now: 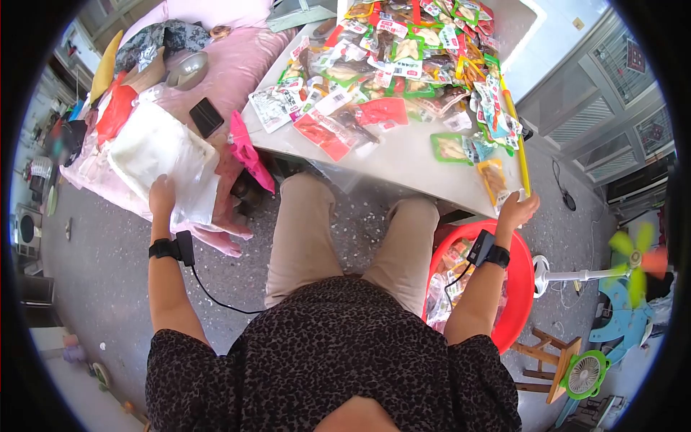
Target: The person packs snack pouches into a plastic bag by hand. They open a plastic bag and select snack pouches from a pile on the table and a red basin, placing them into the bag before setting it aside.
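Observation:
My left hand is closed on the near edge of a white plastic bag, beside a white tray on the pink cloth. At the table's right front corner, my right hand has its fingers bent at the lower end of an orange snack packet; whether the fingers grip it is too small to tell. A yellow stick runs along the table edge just beyond that hand. A large heap of colourful sealed packets covers the back of the white table.
Below the table's right corner stands a red tub holding more packets. A black phone and a metal bowl lie on the pink cloth. A pink bag hangs beside the table. Fans and a wooden stool stand at right.

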The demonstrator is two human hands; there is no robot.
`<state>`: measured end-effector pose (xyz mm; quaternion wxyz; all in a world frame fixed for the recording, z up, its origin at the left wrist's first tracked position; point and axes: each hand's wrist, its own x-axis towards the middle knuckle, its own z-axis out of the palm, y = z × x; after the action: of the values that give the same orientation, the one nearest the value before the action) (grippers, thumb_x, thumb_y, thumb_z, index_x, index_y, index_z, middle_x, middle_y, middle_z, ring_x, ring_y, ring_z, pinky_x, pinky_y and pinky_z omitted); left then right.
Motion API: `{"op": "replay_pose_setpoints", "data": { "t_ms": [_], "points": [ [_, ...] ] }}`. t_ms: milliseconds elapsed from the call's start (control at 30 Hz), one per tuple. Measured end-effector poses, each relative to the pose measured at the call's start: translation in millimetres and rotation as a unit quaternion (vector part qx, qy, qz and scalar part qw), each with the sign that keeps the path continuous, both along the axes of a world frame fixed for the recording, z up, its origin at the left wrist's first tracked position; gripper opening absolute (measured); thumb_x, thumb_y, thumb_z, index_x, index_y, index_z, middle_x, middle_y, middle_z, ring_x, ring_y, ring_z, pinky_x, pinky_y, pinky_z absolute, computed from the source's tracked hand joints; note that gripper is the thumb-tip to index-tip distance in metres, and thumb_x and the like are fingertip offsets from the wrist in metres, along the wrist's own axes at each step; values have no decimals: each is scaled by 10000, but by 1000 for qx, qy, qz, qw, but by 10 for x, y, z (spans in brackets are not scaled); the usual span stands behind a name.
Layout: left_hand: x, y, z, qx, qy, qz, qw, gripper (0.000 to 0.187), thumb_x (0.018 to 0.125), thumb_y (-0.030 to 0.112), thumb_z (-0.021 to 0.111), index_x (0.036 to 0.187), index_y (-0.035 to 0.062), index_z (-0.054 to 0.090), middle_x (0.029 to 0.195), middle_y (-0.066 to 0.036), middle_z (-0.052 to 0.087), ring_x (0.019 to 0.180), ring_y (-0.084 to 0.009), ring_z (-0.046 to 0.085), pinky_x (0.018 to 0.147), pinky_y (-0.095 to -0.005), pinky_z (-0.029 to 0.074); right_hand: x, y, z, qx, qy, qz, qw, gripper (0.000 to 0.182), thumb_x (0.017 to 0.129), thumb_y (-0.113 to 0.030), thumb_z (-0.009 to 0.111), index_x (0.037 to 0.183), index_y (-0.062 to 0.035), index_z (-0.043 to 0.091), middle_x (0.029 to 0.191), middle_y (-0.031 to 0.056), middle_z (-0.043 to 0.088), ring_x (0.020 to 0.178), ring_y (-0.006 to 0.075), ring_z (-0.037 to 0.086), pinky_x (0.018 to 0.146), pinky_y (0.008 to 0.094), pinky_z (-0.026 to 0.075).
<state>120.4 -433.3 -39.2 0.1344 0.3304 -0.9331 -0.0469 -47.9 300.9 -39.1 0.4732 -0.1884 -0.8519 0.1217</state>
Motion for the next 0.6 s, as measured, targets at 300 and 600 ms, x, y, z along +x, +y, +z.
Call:
{"op": "replay_pose_setpoints", "data": {
  "t_ms": [300,600],
  "points": [
    [-26,-103,9,37,-17,-20,999,296,754,254,414,892,25,541,866,-200,543,834,-357,499,725,-408,385,-9,-391,-410,-33,-37,163,985,289,680,-56,476,954,35,473,1023,232,450,979,369,419,826,411,348],
    [-22,-203,-197,-71,143,-106,981,279,747,234,436,830,-7,549,759,-206,553,743,-333,535,659,-382,409,150,-508,-453,-72,-49,193,977,291,680,-37,484,954,58,456,1018,231,440,986,367,403,852,405,320]
  ]
}}
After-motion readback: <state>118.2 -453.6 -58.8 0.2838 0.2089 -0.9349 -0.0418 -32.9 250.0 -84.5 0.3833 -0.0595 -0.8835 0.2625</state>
